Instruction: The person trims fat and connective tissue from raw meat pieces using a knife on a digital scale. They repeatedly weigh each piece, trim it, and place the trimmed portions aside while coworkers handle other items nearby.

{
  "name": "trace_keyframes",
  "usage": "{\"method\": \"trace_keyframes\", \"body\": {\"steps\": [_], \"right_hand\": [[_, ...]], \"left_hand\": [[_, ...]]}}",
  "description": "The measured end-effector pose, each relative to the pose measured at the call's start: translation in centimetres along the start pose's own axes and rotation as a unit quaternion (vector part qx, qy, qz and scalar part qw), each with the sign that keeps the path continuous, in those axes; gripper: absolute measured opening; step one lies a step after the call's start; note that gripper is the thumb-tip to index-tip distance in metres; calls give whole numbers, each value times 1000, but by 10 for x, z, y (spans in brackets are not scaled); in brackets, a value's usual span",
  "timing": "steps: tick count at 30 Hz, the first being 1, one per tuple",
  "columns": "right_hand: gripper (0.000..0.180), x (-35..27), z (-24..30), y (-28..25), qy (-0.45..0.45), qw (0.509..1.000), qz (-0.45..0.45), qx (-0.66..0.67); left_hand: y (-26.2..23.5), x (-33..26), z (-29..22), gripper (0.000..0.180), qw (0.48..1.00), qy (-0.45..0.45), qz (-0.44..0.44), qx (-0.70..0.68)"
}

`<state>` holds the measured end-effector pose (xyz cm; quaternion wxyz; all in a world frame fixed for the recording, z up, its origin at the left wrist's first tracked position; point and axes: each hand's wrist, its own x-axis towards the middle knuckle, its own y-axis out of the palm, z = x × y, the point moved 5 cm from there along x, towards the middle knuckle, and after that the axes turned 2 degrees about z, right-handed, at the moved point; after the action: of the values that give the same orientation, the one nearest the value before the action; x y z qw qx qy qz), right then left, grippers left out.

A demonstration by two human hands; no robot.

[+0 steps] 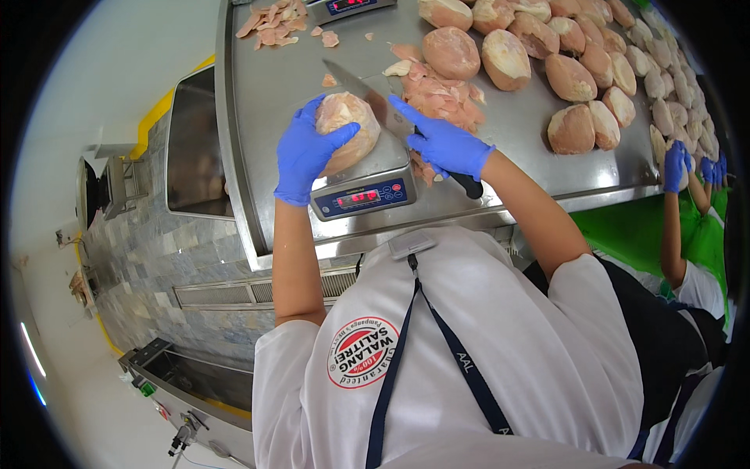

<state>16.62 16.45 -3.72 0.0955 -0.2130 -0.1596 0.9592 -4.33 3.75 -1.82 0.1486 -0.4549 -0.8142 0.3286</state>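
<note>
Head view: left hand (pixel 307 152) cupped, holding meat piece (pixel 344 125); right hand (pixel 455 147) wrapped round knife (pixel 383 107), index finger (pixel 406 112) extended.

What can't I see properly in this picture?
All in the head view:
- The middle of the black handle of the knife: the right hand covers it.
- The left side of the meat piece: the left hand covers part.
- The back of the far scale: cut off by the top edge.
- The farthest gloved hands: too small, near the dark rim.
</note>
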Motion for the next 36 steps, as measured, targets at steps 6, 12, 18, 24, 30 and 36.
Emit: {"method": "trace_keyframes", "body": {"steps": [6, 12, 18, 24, 30, 36], "right_hand": [[77, -29, 24, 7, 53, 998, 9, -15], [76, 38, 0, 31, -127, 963, -170, -166], [72, 28, -1, 10, 37, 993, -6, 110], [71, -14, 1, -19, -55, 992, -111, -39], [77, -48, 27, -16, -131, 970, -43, -199], [82, -23, 55, 0, -83, 957, -50, -273]], "left_hand": [[-1, -7, -9, 85, 1000, -2, -10, 23], [1, -4, -20, 78, 999, 32, 25, 19], [0, 6, -26, 82, 995, 3, 99, -13], [5, -9, -23, 87, 995, 53, 11, 89], [8, -10, -32, 86, 995, -15, 42, 84], [8, -17, -36, 89, 992, 8, 3, 128]]}}
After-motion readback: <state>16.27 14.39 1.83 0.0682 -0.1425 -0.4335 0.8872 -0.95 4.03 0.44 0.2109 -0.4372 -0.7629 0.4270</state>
